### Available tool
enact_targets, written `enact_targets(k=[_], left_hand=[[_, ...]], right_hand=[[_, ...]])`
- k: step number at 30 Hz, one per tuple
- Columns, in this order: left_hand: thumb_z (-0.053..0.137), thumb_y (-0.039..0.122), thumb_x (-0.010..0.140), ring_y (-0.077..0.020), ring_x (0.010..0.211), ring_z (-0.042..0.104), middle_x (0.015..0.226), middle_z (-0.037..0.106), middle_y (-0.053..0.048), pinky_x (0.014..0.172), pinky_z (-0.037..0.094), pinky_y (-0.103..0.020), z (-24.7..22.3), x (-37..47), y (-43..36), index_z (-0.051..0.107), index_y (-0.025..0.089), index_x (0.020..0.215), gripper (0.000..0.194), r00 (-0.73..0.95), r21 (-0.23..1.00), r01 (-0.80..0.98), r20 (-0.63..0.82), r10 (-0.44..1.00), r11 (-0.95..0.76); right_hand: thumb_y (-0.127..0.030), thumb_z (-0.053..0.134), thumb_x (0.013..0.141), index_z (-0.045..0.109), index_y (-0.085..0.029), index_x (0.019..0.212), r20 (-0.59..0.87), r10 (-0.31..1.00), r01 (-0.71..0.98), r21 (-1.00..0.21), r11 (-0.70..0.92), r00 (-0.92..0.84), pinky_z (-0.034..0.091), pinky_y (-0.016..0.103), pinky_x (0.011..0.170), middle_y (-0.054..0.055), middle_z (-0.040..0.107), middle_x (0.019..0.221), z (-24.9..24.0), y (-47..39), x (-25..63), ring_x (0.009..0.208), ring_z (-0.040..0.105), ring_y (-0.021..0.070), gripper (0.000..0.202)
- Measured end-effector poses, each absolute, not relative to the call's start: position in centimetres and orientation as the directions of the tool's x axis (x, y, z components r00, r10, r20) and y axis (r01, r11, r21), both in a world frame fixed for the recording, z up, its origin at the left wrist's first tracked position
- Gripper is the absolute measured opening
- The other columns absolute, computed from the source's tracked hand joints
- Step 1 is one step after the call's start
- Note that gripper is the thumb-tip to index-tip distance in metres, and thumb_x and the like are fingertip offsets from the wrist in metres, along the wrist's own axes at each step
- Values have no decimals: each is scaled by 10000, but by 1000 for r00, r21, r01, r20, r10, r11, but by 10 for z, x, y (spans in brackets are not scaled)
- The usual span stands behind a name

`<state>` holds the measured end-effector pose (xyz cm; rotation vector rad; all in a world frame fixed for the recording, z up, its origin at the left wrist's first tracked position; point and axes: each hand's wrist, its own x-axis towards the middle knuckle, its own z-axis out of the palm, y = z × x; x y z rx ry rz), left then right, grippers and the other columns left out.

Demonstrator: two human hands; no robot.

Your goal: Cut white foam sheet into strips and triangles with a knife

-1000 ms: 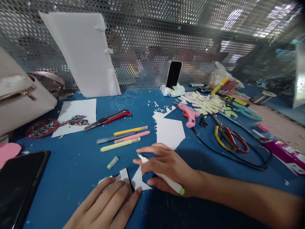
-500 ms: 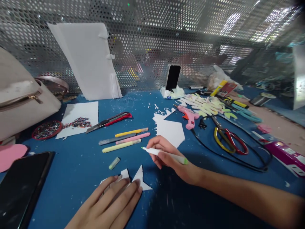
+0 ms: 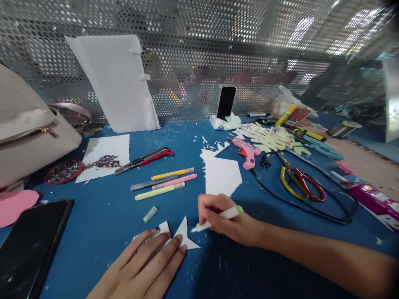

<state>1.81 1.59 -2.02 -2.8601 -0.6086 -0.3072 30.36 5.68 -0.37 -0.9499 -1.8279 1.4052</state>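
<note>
A white paper cutout (image 3: 184, 235) with pointed tips lies on the blue table, partly hidden under my left hand (image 3: 146, 263). The fingers of that hand are stretched out flat and press the paper down. In my right hand (image 3: 229, 220) is a white marker (image 3: 215, 221) with a green end, gripped between thumb and fingers. Its green tip points down and left, just right of the cutout's edge; whether it touches the table I cannot tell. The loose marker cap (image 3: 150, 214) rests above my left hand. Several capped markers (image 3: 160, 191) lie side by side beyond it.
A utility knife (image 3: 143, 160) lies behind the markers. White paper (image 3: 222, 174) and a pink glue gun (image 3: 247, 151) are farther right, with scissors (image 3: 301, 182) and a looping black cord. A dark phone (image 3: 29, 249) lies at left. A metal mesh panel (image 3: 187, 45) stands behind.
My right hand has moved down and nearer, bringing the marker's tip from above the cutout to beside its right edge. My left hand stays on the paper.
</note>
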Motion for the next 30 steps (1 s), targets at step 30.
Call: enact_targets(k=[30], left_hand=[[271,669,1048,-248,1329,518,1500,591,-17,1292,73,-424,-17,20,16,520,205,1503,696,880,-88,419,284,381,-904]], right_hand=[[-424,624,981,625,-150,896,-30,854,198,-976,87,-519,439,202,579,21,668,717,-2,57,300,623,597,116,288]])
